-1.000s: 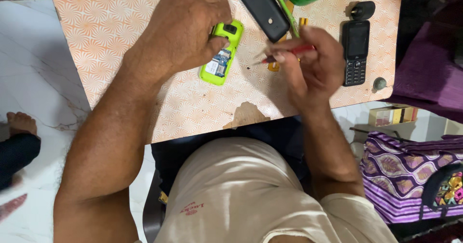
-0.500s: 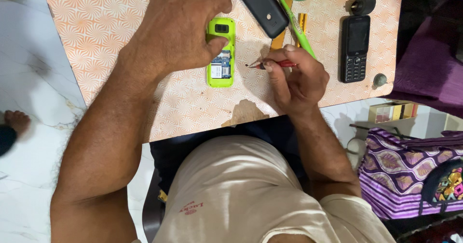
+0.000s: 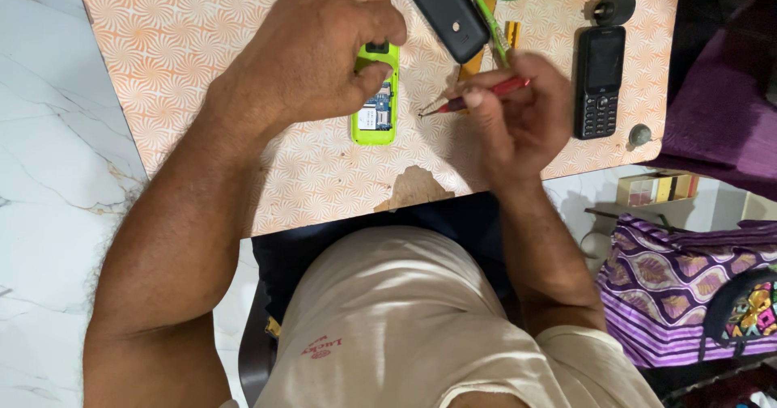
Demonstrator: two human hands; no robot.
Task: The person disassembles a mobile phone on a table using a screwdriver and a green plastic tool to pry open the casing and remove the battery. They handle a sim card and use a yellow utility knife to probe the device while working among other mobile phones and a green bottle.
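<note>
Two hands over an orange-patterned table (image 3: 202,68) by marble floor (image 3: 48,173): left hand (image 3: 324,52) gripping green phone (image 3: 375,116), right hand (image 3: 518,116) pinching red screwdriver (image 3: 477,96).

My single head-worn view looks steeply down from close range: the tabletop (image 3: 202,68) fills the upper frame, my own torso the lower centre.

Orange patterned table (image 3: 202,60), green phone (image 3: 375,121), black keypad phone (image 3: 600,80), black cover (image 3: 443,11)

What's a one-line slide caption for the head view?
Left hand steadies an opened green phone on a patterned table while the right hand holds a red screwdriver beside it.
</note>
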